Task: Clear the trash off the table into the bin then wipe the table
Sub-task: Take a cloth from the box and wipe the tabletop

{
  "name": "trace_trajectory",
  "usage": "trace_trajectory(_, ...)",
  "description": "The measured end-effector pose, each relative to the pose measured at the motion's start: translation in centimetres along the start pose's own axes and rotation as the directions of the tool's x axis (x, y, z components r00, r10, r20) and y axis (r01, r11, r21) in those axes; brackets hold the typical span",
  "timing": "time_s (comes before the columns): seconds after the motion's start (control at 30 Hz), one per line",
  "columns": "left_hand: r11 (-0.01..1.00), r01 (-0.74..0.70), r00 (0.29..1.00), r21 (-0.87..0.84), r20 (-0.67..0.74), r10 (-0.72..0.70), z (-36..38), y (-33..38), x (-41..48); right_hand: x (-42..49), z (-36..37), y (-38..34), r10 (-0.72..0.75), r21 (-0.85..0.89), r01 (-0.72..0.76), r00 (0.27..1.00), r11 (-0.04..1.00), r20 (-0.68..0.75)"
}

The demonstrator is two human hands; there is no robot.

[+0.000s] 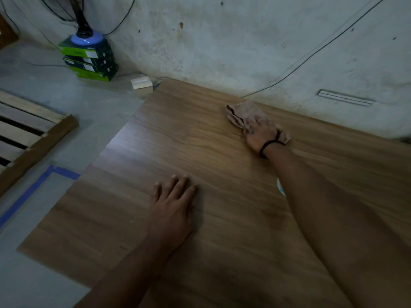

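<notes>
Wood-grain bench (124, 218) fills most of the view, its far edge against a stained plaster wall (222, 41) with a dark cable (311, 56) running across it. On the concrete floor to the left are a stack of green boxes (89, 61) with a fan base (86, 37) on top, a small pale wooden block (142, 84) just off the bench's far corner, a wooden pallet (26, 134) and blue tape (29, 192). Nothing lies on the bench between the two hands. A small pale scrap (280, 187) peeks out at the right forearm's edge; what it is cannot be told.

The cloth (242, 112), tan and crumpled, lies on the bench at the far edge, near the wall. The right hand (259, 135), with a black band (268, 145) at the wrist, sits on top of it. Its fingers curl down into the folds and grip it, partly hidden. Cloth sticks out beyond the fingers on the far-left side and past the wrist on the right.

The cloth's long axis runs diagonally, far-left to near-right, roughly along the bench's far edge. The bunched end points far-left.

The left hand (173, 205) lies palm down in mid-bench, well apart from the cloth. Its fingers (184, 183) are straight, slightly spread and hold nothing.
</notes>
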State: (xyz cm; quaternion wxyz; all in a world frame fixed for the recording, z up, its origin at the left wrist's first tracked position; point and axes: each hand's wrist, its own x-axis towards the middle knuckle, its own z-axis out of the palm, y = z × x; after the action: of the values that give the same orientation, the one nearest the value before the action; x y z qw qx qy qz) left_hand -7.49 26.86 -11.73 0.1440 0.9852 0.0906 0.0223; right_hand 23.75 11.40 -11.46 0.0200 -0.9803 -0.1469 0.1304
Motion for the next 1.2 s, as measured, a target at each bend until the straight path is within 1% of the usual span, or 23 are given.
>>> trace_trajectory(0.07, 1.000, -0.011, 1.000, 0.011, 0.023, 0.011, 0.1, -0.1, 0.0, -0.1, 0.3, 0.2, -0.006, 0.007, 0.006, 1.000, 1.000, -0.015)
trace_trajectory(0.1, 1.000, -0.011, 0.999, 0.010, 0.035, 0.011, 0.1, -0.2, 0.0, -1.0, 1.1, -0.7, -0.035, 0.019, 0.036, 0.999, 0.999, -0.025)
trace_trajectory(0.17, 1.000, -0.012, 0.999, 0.019, 0.045, 0.011, -0.1, -0.3, -0.2, -5.7, 2.5, -3.6, -0.158, 0.018, 0.158, 0.987, 0.987, -0.021)
trace_trajectory(0.27, 1.000, 0.000, 0.998, 0.024, 0.056, -0.002, -0.7, 0.2, -0.1, -14.6, 4.1, -6.9, -0.396, 0.038, 0.399, 0.916, 0.916, -0.063)
trace_trajectory(0.3, 1.000, -0.003, 0.999, 0.028, 0.049, 0.002, -0.6, 0.2, 0.0, -16.3, 4.3, -7.1, -0.451, 0.031, 0.453, 0.891, 0.891, -0.059)
trace_trajectory(0.37, 0.999, -0.012, 0.999, 0.029, 0.047, 0.011, -0.6, 0.2, -0.2, -17.1, 3.9, -6.4, -0.480, 0.017, 0.482, 0.875, 0.876, -0.071)
trace_trajectory(0.4, 1.000, -0.014, 0.999, 0.026, 0.052, 0.013, -0.7, 0.2, -0.3, -16.1, 3.3, -5.7, -0.443, 0.059, 0.448, 0.892, 0.892, -0.086)
trace_trajectory(0.43, 0.999, -0.020, 0.999, 0.025, 0.050, 0.019, -0.6, 0.1, -0.3, -13.9, 2.8, -4.4, -0.374, 0.123, 0.383, 0.923, 0.915, -0.093)
trace_trajectory(0.47, 0.999, -0.028, 0.998, 0.026, 0.048, 0.027, -0.6, 0.0, -0.4, -10.9, 2.8, -2.6, -0.303, 0.147, 0.316, 0.948, 0.937, -0.101)
trace_trajectory(0.53, 0.999, -0.033, 0.999, 0.022, 0.044, 0.032, -0.5, 0.1, -0.3, -4.9, 2.6, 2.3, -0.115, 0.106, 0.123, 0.990, 0.987, -0.077)
trace_trajectory(0.57, 0.999, -0.032, 0.999, 0.023, 0.036, 0.031, -0.4, 0.0, -0.3, -2.4, 2.4, 4.8, -0.017, 0.085, 0.021, 0.999, 0.996, -0.052)
trace_trajectory(0.63, 0.999, -0.030, 0.999, 0.025, 0.026, 0.029, -0.2, -0.1, -0.2, 0.0, 2.6, 7.6, 0.081, 0.074, -0.077, 0.996, 0.994, -0.044)
trace_trajectory(0.7, 0.999, -0.026, 0.999, 0.019, 0.020, 0.025, -0.2, -0.3, -0.3, -1.9, 2.9, 5.7, 0.077, 0.121, -0.070, 0.995, 0.990, -0.058)
trace_trajectory(0.73, 1.000, -0.023, 1.000, 0.018, 0.020, 0.023, -0.3, -0.2, -0.3, -4.3, 3.2, 3.7, 0.038, 0.135, -0.028, 0.997, 0.990, -0.071)
trace_trajectory(0.8, 1.000, -0.018, 1.000, 0.026, 0.019, 0.017, -0.4, 0.0, -0.3, -10.3, 4.1, -0.4, -0.107, 0.183, 0.121, 0.991, 0.976, -0.081)
trace_trajectory(0.83, 0.999, -0.021, 1.000, 0.036, 0.018, 0.020, -0.5, 0.1, -0.3, -13.9, 4.3, -2.3, -0.189, 0.165, 0.202, 0.978, 0.965, -0.088)
trace_trajectory(0.9, 0.998, -0.030, 0.999, 0.052, 0.016, 0.029, -0.7, 0.4, -0.2, -19.5, 5.1, -4.3, -0.345, 0.064, 0.353, 0.932, 0.934, -0.108)
trace_trajectory(0.93, 0.998, -0.032, 0.999, 0.057, 0.014, 0.031, -0.7, 0.4, -0.3, -21.1, 5.1, -4.5, -0.386, 0.034, 0.392, 0.914, 0.919, -0.123)
trace_trajectory(0.97, 0.998, -0.034, 0.999, 0.060, 0.012, 0.033, -0.7, 0.4, -0.3, -21.1, 5.0, -4.0, -0.400, 0.039, 0.407, 0.908, 0.912, -0.122)
trace_trajectory(1.03, 0.998, -0.031, 0.999, 0.057, 0.027, 0.030, -0.6, 0.2, -0.5, -18.0, 5.2, -2.0, -0.371, 0.065, 0.381, 0.920, 0.923, -0.123)
trace_trajectory(1.07, 0.998, -0.033, 0.999, 0.052, 0.036, 0.031, -0.6, 0.1, -0.5, -15.0, 5.5, -0.2, -0.308, 0.088, 0.318, 0.944, 0.944, -0.116)
trace_trajectory(1.13, 0.998, -0.038, 0.999, 0.043, 0.039, 0.037, -0.4, 0.0, -0.5, -8.5, 5.6, 4.5, -0.116, 0.152, 0.133, 0.987, 0.979, -0.113)
trace_trajectory(1.2, 0.999, -0.029, 0.999, 0.033, 0.021, 0.029, -0.4, 0.2, -0.5, -3.3, 5.0, 10.1, 0.058, 0.117, -0.048, 0.995, 0.992, -0.084)
